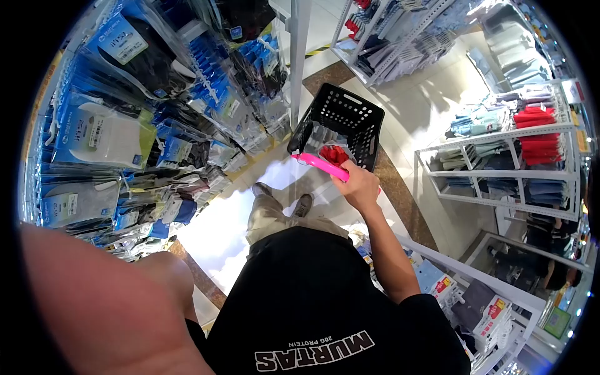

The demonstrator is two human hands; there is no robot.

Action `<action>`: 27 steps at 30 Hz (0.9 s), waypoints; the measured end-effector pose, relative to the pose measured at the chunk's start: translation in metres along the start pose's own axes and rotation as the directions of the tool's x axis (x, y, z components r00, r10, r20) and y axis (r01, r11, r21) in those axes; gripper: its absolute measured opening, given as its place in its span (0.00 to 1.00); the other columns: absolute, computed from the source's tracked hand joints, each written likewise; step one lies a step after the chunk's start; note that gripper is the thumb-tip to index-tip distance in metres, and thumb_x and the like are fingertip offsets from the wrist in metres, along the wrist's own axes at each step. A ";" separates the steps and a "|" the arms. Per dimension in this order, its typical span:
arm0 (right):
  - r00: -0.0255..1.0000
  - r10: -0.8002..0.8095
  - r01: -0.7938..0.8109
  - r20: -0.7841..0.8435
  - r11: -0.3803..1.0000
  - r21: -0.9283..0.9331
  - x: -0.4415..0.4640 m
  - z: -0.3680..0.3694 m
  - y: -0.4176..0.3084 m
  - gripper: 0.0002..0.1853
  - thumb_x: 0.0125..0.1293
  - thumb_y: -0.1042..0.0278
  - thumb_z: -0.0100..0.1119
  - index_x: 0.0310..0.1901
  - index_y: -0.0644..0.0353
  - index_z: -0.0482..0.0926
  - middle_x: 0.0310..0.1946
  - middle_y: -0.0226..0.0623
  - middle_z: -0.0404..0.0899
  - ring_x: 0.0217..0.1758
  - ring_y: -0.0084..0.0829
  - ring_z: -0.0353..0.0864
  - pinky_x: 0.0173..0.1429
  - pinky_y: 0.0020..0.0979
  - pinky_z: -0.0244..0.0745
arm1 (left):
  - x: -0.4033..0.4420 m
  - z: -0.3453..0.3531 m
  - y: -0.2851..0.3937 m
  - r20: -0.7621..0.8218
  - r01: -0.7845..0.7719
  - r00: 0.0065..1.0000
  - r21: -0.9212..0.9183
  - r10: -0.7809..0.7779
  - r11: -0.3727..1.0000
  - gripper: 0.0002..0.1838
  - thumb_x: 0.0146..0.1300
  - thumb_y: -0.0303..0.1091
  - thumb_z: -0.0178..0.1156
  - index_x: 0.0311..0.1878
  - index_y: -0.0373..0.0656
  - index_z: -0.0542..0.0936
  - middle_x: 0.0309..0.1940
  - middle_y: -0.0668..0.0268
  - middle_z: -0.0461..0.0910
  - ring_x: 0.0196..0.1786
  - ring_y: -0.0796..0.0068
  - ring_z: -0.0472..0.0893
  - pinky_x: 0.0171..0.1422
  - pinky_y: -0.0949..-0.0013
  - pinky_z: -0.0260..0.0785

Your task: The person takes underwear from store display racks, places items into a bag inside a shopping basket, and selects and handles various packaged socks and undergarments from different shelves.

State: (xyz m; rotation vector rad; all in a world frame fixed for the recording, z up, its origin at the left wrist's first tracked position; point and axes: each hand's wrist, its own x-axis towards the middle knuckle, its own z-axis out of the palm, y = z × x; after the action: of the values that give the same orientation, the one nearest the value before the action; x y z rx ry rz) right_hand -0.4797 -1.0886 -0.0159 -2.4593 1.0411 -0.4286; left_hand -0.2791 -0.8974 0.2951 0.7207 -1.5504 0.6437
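Observation:
My right hand [361, 187] is closed around the pink handle [324, 165] of a black shopping basket [359, 115]. The basket hangs in front of my legs, tilted, with its perforated far wall showing. Inside it lie a red packaged item [334, 155] and some clear plastic packages [320, 134], partly hidden by the handle. My left arm is raised close to the camera and fills the lower left corner, blurred. Its hand and fingers are outside the picture.
Hanging packs in blue and clear wrapping [103, 128] crowd the rack on my left. White shelves with folded clothes [537, 134] stand at the right. Close by my right elbow is a low shelf of packaged goods [484, 312]. A white post [297, 62] rises beside the basket.

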 end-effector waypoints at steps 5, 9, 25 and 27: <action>1.000 0.003 -0.003 0.007 1.000 0.008 -0.003 -0.001 0.004 0.13 0.56 0.53 0.67 0.36 0.51 0.81 0.25 0.38 0.82 0.29 0.44 0.83 0.34 0.44 0.76 | 0.002 0.003 0.002 -0.007 -0.006 1.000 0.011 0.007 1.000 0.23 0.64 0.43 0.63 0.52 0.31 0.78 0.48 0.52 0.80 0.48 0.62 0.79 0.55 0.64 0.70; 1.000 -0.001 0.001 0.015 1.000 0.014 -0.001 -0.001 0.003 0.12 0.57 0.54 0.66 0.34 0.52 0.78 0.26 0.39 0.81 0.31 0.46 0.83 0.34 0.45 0.75 | 0.004 0.007 0.005 0.000 -0.015 1.000 0.026 0.015 1.000 0.23 0.64 0.43 0.63 0.53 0.31 0.78 0.48 0.52 0.80 0.49 0.62 0.79 0.55 0.64 0.70; 1.000 -0.002 0.002 -0.003 1.000 0.012 -0.004 0.000 0.004 0.14 0.56 0.53 0.68 0.36 0.52 0.79 0.26 0.39 0.82 0.31 0.45 0.84 0.34 0.44 0.75 | 0.015 0.010 0.008 -0.025 -0.030 0.999 0.034 0.031 0.999 0.22 0.64 0.40 0.63 0.54 0.32 0.78 0.50 0.53 0.80 0.50 0.62 0.79 0.57 0.63 0.70; 1.000 -0.015 0.015 -0.017 1.000 0.020 -0.004 0.001 0.004 0.14 0.56 0.52 0.68 0.36 0.52 0.79 0.26 0.39 0.82 0.31 0.45 0.84 0.34 0.44 0.75 | 0.018 0.009 0.009 -0.028 -0.038 0.999 0.039 0.039 0.998 0.22 0.64 0.39 0.63 0.54 0.32 0.78 0.50 0.53 0.80 0.51 0.62 0.79 0.58 0.63 0.69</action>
State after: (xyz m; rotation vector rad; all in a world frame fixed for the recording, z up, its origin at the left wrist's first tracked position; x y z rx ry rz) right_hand -0.4847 -1.0880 -0.0193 -2.4515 1.0208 -0.4627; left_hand -0.2925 -0.8995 0.3123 0.7087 -1.5320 0.7118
